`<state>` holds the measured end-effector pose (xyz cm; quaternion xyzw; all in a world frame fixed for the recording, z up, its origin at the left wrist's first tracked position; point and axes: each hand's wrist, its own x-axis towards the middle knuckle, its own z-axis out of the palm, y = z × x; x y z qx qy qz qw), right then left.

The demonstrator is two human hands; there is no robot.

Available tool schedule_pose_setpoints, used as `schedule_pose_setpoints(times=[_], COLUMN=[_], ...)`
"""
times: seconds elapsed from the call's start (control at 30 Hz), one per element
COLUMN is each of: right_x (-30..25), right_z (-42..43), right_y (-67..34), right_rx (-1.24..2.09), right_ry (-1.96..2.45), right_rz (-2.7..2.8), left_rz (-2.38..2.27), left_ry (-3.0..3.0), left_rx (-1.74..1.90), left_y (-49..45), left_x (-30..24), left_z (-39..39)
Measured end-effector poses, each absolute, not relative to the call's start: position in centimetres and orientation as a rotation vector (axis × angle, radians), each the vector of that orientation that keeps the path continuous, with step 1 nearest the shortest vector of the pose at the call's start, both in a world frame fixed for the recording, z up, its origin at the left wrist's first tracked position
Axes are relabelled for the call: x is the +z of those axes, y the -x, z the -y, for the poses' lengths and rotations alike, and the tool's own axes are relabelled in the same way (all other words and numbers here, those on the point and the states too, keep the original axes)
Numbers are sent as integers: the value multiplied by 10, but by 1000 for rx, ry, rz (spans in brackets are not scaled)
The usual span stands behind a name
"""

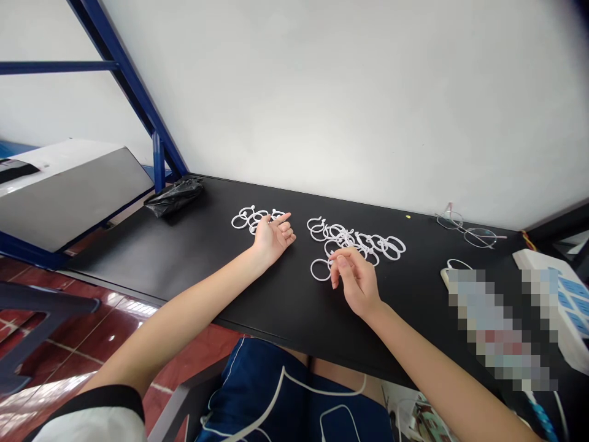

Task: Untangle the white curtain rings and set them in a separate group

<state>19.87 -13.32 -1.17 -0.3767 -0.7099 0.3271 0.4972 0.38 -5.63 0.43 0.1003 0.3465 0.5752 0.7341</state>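
Observation:
Several white plastic rings with small knobs, like shower curtain rings, lie on the black desk in two groups. My left hand is beside the smaller left group, partly covering it. Its palm is turned up, the index finger stretched out and the other fingers loosely bent, with nothing seen in it. In front of the larger right group, my right hand has thumb and fingers pinched together at the edge of one white ring. The contact point is partly hidden by the fingers.
A crumpled black plastic bag lies at the desk's left end near the blue metal frame. On the right are eyeglasses, a blurred-out device with a cable, and a white power strip. A white wall stands behind the desk.

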Motion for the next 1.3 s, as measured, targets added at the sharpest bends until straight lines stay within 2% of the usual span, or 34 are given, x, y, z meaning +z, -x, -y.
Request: schedule_pose_setpoints(times=[0.33,0.47,0.57,0.73,1.1,1.3], right_x=[-12,-11,-11,-11,-10,-9], right_z=[134,134,134,134,135,134], right_y=[-199,-198,-198,-199,-199,-198], right_rx=[789,781,793,815,788,774], right_ry=[922,941,950,964,942,951], right_rz=[1727,1730,1725,1719,1747,1753], left_rz=[-797,-899,-989,-1069,-1084,-1080], left_ry=[-446,-1131,-1667,-2177,-2380,-2394], left_rx=[1208,1078,1131,1005,812,828], left_y=[-3,-8,-9,-3,-5,-5], left_x=[0,-2,-7,-20,-22,-21], left_z=[54,59,63,61,63,63])
